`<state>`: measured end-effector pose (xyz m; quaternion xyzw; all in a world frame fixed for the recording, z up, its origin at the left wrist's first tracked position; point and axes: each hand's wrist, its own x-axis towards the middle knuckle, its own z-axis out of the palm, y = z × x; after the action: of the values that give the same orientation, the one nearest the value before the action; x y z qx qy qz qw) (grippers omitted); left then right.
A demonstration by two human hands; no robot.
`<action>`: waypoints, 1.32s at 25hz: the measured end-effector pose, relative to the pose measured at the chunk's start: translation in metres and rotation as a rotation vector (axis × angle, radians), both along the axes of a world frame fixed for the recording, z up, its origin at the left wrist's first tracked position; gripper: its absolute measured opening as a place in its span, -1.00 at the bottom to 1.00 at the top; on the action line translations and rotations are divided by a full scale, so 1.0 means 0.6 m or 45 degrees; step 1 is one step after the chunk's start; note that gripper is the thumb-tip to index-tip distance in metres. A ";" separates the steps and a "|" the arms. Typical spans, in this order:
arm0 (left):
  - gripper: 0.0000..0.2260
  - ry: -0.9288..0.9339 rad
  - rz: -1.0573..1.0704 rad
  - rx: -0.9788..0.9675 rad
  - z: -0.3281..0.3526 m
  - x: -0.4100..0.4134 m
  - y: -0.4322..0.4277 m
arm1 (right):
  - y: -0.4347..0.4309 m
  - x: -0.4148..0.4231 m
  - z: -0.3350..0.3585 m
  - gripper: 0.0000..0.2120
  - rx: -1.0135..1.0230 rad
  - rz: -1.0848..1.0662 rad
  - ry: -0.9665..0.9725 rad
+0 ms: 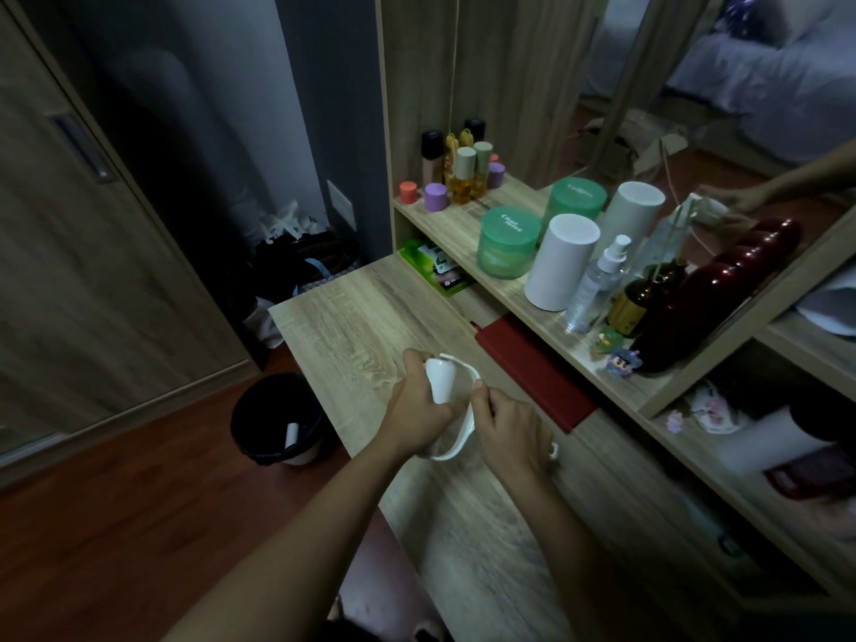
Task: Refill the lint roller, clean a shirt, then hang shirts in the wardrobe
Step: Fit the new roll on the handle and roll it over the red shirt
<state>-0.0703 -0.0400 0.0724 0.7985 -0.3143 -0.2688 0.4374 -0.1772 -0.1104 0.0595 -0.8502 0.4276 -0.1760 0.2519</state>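
Above the wooden desk (352, 317) my left hand (417, 410) grips a small white roll (439, 379), its end pointing up. The roll sits inside the curved white frame of the lint roller (468, 426). My right hand (509, 428) holds that frame from the right, thumb against its rim. A bit of white handle (553, 450) shows beyond my right fingers. A white used roll (292, 435) lies in the black bin (259, 410) on the floor left of the desk. No shirt is in view.
A shelf (463, 224) behind the desk carries jars, bottles, a white cylinder (560, 261) and a dark red case (685, 312). A mirror stands above it. A red book (532, 373) lies under the shelf edge. The wardrobe door (69, 271) is at left; bags lie in the corner.
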 end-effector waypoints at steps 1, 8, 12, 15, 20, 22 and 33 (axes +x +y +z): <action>-0.54 -0.006 0.026 -0.013 0.004 0.002 -0.001 | -0.010 -0.002 0.001 -0.57 0.047 0.083 -0.065; -0.59 -0.405 -0.079 -0.046 0.015 0.034 0.009 | -0.048 -0.026 -0.016 -0.83 0.550 0.622 -0.055; -0.45 -0.417 -0.034 0.036 0.007 0.028 0.017 | -0.033 -0.032 -0.027 -0.74 0.428 0.605 -0.143; -0.45 -0.512 0.075 0.028 -0.001 0.017 0.019 | -0.034 -0.033 -0.025 -0.71 0.351 0.715 -0.165; -0.49 -0.678 0.074 0.037 0.011 0.021 0.010 | -0.042 -0.025 -0.019 -0.64 0.425 0.788 -0.162; -0.48 -0.720 0.050 0.020 0.014 0.022 0.011 | -0.042 -0.022 -0.016 -0.64 0.431 0.793 -0.162; -0.39 -0.372 0.036 -0.145 0.034 0.061 0.027 | -0.044 -0.040 -0.012 -0.75 0.103 0.708 -0.143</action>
<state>-0.0335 -0.0236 0.0928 0.8074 -0.3781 -0.1255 0.4353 -0.2012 -0.1370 0.0526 -0.9129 0.1700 -0.1298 0.3476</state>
